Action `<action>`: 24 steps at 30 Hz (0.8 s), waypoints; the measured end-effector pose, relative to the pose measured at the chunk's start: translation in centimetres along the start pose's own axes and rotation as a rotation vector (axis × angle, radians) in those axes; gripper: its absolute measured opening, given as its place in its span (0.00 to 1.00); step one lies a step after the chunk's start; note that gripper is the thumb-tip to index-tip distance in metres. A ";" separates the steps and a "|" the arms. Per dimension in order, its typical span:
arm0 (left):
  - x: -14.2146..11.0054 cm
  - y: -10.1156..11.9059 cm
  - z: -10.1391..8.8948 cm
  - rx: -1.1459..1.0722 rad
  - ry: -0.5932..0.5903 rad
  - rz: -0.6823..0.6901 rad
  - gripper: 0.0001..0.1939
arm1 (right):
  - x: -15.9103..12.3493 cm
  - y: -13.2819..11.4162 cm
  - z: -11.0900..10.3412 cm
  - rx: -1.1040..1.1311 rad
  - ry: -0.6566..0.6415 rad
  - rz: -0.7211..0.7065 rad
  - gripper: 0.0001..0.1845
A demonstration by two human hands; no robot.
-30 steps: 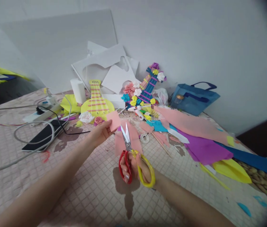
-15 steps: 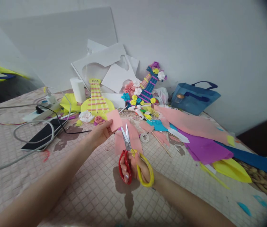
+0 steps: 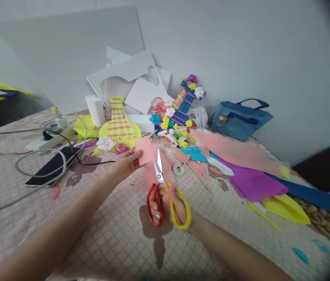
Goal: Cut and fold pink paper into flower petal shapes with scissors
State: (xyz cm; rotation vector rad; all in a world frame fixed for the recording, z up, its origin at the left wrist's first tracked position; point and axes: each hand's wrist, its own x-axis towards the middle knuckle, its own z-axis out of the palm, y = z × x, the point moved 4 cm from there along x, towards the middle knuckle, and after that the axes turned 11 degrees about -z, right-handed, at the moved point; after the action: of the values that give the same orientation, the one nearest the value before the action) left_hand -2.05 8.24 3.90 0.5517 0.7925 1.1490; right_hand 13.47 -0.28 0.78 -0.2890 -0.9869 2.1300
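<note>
My left hand (image 3: 128, 162) pinches a small square of pink crepe paper (image 3: 145, 150) by its lower left edge, holding it up above the table. In my right hand (image 3: 167, 205) is a pair of scissors (image 3: 159, 177) with one red and one yellow handle. Its blades are parted and point up, with the tips close to the square's right edge; I cannot tell whether they touch it. A larger pink paper piece (image 3: 150, 179) lies behind the scissors. Beyond my left hand sits a yellow paper guitar (image 3: 119, 127) with strings and paper flowers.
A black tablet-like slab (image 3: 50, 168), cables and a power strip (image 3: 48, 141) lie at left. To the right are a glue gun (image 3: 171, 137), a wooden stick (image 3: 199, 177) and purple crepe paper (image 3: 255, 181). Behind stand a blue paper guitar (image 3: 184, 109) and a blue bag (image 3: 241, 121).
The pink square in my left hand has shifted slightly right and is held more upright. The scissors have moved up a little, and their blades look slightly differently angled.
</note>
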 end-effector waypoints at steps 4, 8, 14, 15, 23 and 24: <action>0.1 0.0 -0.1 -0.018 -0.006 0.007 0.02 | -0.1 -0.3 0.3 0.041 -0.015 -0.010 0.33; 0.2 0.0 -0.2 -0.028 -0.024 0.011 0.01 | -0.3 -0.4 0.7 0.090 -0.049 0.003 0.34; -0.2 0.0 0.2 -0.046 -0.015 -0.006 0.03 | -0.6 -0.3 1.1 0.101 -0.108 0.033 0.37; -0.2 -0.1 0.2 -0.048 -0.015 -0.010 0.03 | -0.6 -0.2 1.1 0.100 -0.105 0.034 0.37; 0.2 -0.1 -0.2 -0.048 -0.024 -0.004 0.03 | -0.6 -0.1 0.5 0.126 -0.079 0.033 0.36; 0.2 -0.1 -0.2 -0.050 -0.020 -0.003 0.03 | -0.6 -0.1 0.5 0.129 -0.076 0.032 0.35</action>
State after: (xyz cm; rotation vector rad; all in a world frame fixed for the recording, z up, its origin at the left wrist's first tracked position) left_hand -2.13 8.36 3.62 0.5198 0.7452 1.1564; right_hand 13.67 -0.91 1.12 -0.1628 -0.8881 2.2364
